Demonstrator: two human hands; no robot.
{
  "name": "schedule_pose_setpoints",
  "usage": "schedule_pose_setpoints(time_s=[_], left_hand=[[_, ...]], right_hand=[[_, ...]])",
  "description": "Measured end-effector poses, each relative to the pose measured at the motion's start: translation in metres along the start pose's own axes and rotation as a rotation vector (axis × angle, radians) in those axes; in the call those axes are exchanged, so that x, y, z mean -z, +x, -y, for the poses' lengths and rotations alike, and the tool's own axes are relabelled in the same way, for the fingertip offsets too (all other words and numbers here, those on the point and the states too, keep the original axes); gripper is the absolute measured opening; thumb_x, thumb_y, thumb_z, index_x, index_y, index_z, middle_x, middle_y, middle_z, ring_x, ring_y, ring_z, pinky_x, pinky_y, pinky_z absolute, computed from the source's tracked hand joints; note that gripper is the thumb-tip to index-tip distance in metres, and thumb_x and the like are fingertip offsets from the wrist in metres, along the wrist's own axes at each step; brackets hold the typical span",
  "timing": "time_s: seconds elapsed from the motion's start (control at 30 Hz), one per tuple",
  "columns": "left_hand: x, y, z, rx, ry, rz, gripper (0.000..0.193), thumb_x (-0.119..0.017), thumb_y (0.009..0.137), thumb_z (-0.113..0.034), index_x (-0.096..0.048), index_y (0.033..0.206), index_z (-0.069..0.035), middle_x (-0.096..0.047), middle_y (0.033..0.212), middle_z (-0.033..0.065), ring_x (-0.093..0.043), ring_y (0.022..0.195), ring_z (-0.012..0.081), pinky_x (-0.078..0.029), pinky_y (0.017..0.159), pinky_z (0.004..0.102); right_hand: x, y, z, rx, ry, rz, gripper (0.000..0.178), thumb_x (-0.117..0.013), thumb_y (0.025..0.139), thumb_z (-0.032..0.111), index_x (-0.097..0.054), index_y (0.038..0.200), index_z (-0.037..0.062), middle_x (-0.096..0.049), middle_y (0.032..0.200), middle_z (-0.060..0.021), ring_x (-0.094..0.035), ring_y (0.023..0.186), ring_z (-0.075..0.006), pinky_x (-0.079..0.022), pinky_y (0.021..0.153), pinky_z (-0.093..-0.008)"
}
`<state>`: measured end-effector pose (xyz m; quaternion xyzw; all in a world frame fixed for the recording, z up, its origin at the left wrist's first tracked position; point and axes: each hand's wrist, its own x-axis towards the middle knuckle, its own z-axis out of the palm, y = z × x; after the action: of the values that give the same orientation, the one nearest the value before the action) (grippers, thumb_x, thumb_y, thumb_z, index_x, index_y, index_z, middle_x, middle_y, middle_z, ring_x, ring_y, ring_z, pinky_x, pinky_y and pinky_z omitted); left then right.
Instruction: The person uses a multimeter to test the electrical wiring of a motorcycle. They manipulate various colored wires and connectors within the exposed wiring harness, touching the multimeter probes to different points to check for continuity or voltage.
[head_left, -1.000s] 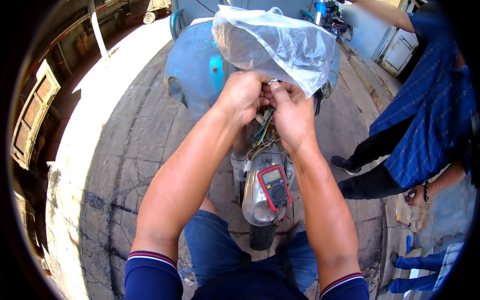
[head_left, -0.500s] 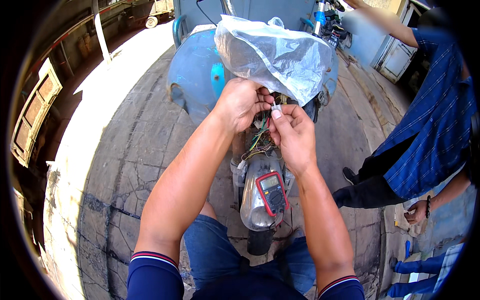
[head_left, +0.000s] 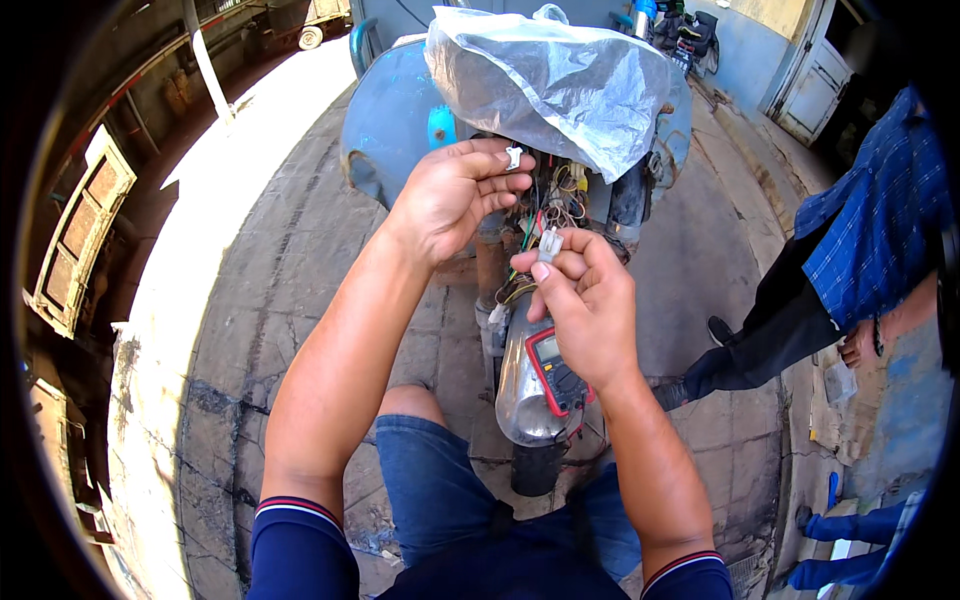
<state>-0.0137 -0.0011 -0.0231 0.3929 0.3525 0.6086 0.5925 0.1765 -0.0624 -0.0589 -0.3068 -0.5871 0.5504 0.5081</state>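
Between the thumb and fingers of my left hand (head_left: 458, 195) is a small white plug connector (head_left: 514, 157). My right hand (head_left: 590, 295) pinches another pale wire connector (head_left: 550, 243), lower and to the right; the two connectors are apart. Behind and between my hands hangs a tangle of coloured wires (head_left: 560, 200) at the front of a blue vehicle (head_left: 390, 110). A red-rimmed multimeter (head_left: 558, 375) rests on a rounded silver metal part (head_left: 518, 400) below my right hand, partly covered by it. A clear plastic bag (head_left: 560, 85) drapes over the vehicle above the wires.
At the right stands a person in a blue checked shirt (head_left: 880, 230), one leg stretched toward the vehicle. Another person's blue-clad legs (head_left: 850, 550) show at the lower right. Paved ground (head_left: 300, 300) surrounds the vehicle, and a wooden-sided frame (head_left: 85, 235) stands far left.
The connectors, held close together before, are now separated: my left hand moved up and left, my right hand down. The person at the right lowered a raised arm and shifted right.
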Motion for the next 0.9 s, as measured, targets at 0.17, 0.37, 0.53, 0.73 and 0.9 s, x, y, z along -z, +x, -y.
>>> schedule_pose_setpoints(time_s=[0.17, 0.37, 0.53, 0.73, 0.9], left_hand=[[0.002, 0.000, 0.012, -0.093, 0.207, -0.112, 0.027, -0.061, 0.097, 0.000, -0.059, 0.123, 0.003, -0.073, 0.110, 0.0146, -0.070, 0.090, 0.0173, -0.055, 0.075, 0.0277], [0.006, -0.003, 0.008, -0.140, 0.303, -0.102, 0.028, -0.065, 0.095, 0.001, -0.060, 0.122, 0.003, -0.074, 0.110, 0.0151, -0.072, 0.091, 0.0183, -0.056, 0.075, 0.0269], [0.006, -0.005, 0.002, -0.139, 0.353, -0.076, 0.030, -0.065, 0.096, -0.001, -0.058, 0.125, 0.002, -0.074, 0.111, 0.0146, -0.073, 0.093, 0.0182, -0.056, 0.076, 0.0267], [0.008, -0.006, -0.004, -0.159, 0.385, -0.055, 0.031, -0.065, 0.097, -0.004, -0.058, 0.126, 0.002, -0.074, 0.113, 0.0148, -0.073, 0.096, 0.0190, -0.057, 0.076, 0.0272], [0.014, -0.004, -0.004, -0.141, 0.382, -0.027, 0.031, -0.065, 0.097, -0.005, -0.058, 0.127, 0.001, -0.074, 0.114, 0.0139, -0.073, 0.097, 0.0188, -0.056, 0.075, 0.0276]], right_hand=[[-0.001, -0.018, -0.010, -0.048, 0.066, -0.028, 0.021, -0.055, 0.100, -0.002, -0.049, 0.121, -0.0032, -0.072, 0.110, -0.0136, -0.062, 0.069, -0.0086, -0.052, 0.062, -0.0242], [0.005, -0.023, -0.011, -0.007, 0.158, -0.053, 0.027, -0.053, 0.100, -0.005, -0.046, 0.126, -0.0045, -0.067, 0.122, -0.0182, -0.065, 0.077, -0.0110, -0.056, 0.072, -0.0262], [0.000, -0.024, -0.004, 0.069, 0.090, -0.126, 0.034, -0.057, 0.098, -0.004, -0.049, 0.132, -0.0049, -0.066, 0.126, -0.0179, -0.069, 0.083, -0.0145, -0.052, 0.065, -0.0218], [0.012, -0.048, -0.030, 0.011, -0.099, -0.143, 0.031, -0.060, 0.096, -0.004, -0.056, 0.127, -0.0069, -0.065, 0.116, -0.0132, -0.068, 0.096, -0.0176, -0.055, 0.082, -0.0296], [-0.011, -0.066, -0.076, -0.177, -0.434, 0.071, 0.038, -0.069, 0.089, 0.004, -0.058, 0.124, -0.0069, -0.059, 0.124, -0.0203, -0.066, 0.102, -0.0300, -0.056, 0.082, -0.0352]])
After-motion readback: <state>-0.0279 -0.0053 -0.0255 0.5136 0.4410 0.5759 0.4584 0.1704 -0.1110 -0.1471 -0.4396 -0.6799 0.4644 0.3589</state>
